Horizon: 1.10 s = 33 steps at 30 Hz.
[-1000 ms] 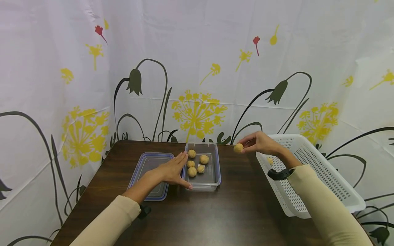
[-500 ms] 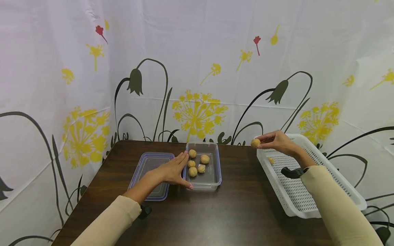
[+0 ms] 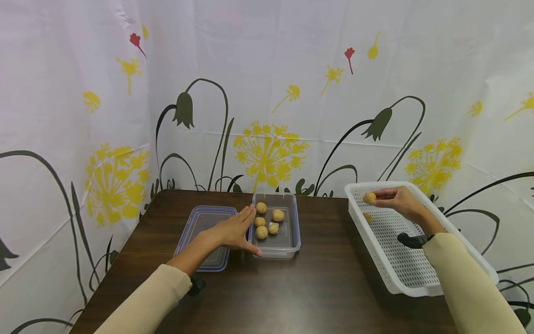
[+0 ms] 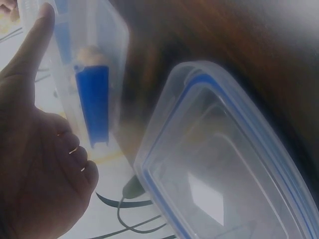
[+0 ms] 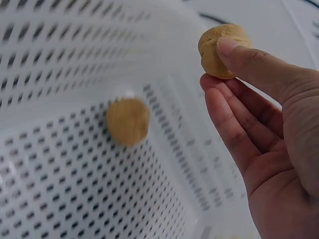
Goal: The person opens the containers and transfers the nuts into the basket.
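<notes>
Lying flat at left: lid (image 3: 206, 219), partly hidden. Next, left hand (image 3: 232, 231): fingers extended, thumb spread well away from them, nothing pinched, set along the left side of the clear container (image 3: 277, 253). Contact with the wall cannot be confirmed. Judgement: a light touch there would steady the box; a hard push might slide it. Five walnuts (image 3: 261, 232) lie inside, one beside or on a white patch.

Further right, right hand (image 3: 398, 200): thumb and fingertips pinching the held walnut (image 3: 369, 198) at the far left part of the white basket (image 3: 410, 266). Height relative to the rim: cannot tell. The basket walnut (image 3: 367, 218) sits just nearer, on the basket floor by the wall. Judgement: best grip is on opposite rounded sides, clear of rim and neighbour when moved; release only close to a surface, as the shell likely rolls.

Orientation: held walnut nearly round; in the right wrist view, slightly broader across than deep. Digits cover part, so long axis uncertain; no tip identifiable, hence no pointing direction. Basket walnut: blurred, axis indeterminate.
</notes>
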Each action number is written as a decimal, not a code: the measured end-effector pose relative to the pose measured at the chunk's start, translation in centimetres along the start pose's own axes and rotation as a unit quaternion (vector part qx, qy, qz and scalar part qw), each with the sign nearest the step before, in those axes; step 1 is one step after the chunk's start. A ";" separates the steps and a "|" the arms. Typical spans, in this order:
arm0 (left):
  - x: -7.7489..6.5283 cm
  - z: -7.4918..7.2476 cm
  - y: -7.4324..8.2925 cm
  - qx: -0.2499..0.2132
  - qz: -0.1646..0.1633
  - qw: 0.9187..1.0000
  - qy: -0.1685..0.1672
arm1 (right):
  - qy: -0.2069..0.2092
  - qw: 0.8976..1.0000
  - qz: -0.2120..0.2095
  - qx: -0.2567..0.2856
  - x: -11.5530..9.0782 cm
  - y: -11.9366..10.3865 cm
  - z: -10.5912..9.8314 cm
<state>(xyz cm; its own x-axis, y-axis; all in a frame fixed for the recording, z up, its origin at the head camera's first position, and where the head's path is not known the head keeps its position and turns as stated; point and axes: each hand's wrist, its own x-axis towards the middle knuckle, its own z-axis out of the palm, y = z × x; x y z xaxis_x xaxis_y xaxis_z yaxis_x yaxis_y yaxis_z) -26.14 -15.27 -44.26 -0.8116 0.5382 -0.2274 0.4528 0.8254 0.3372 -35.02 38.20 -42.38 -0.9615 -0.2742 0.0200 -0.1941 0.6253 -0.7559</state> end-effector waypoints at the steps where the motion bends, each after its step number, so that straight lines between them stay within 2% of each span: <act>1: 0.0 0.0 0.0 0.000 0.000 1.000 0.000 | -0.002 1.000 0.003 0.001 -0.2 0.4 -0.1; 9: -0.1 -0.1 0.0 0.000 -0.001 1.000 0.000 | -0.025 0.999 0.031 0.000 -1.1 2.9 -0.4; 14: -0.2 0.0 0.0 -0.001 -0.002 1.000 -0.001 | -0.045 0.998 0.047 -0.024 -1.4 3.8 0.0; 20: -0.1 0.0 0.1 0.000 -0.001 1.000 0.000 | -0.063 0.996 0.055 -0.024 -1.8 4.7 0.6; 28: -0.1 0.0 0.1 0.003 -0.002 1.000 -0.002 | -0.063 0.996 0.066 -0.021 -1.7 6.0 1.2; 33: -0.1 -0.1 0.1 0.001 -0.002 1.000 -0.002 | -0.064 0.996 0.065 -0.026 -1.7 5.8 1.2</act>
<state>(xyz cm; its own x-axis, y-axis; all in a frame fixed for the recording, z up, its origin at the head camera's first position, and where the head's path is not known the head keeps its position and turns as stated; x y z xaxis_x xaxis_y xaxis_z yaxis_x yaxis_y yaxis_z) -26.07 -15.26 -44.16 -0.8113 0.5362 -0.2330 0.4505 0.8273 0.3355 -34.26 41.36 -47.56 -0.9469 -0.2778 -0.1618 -0.0829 0.6971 -0.7122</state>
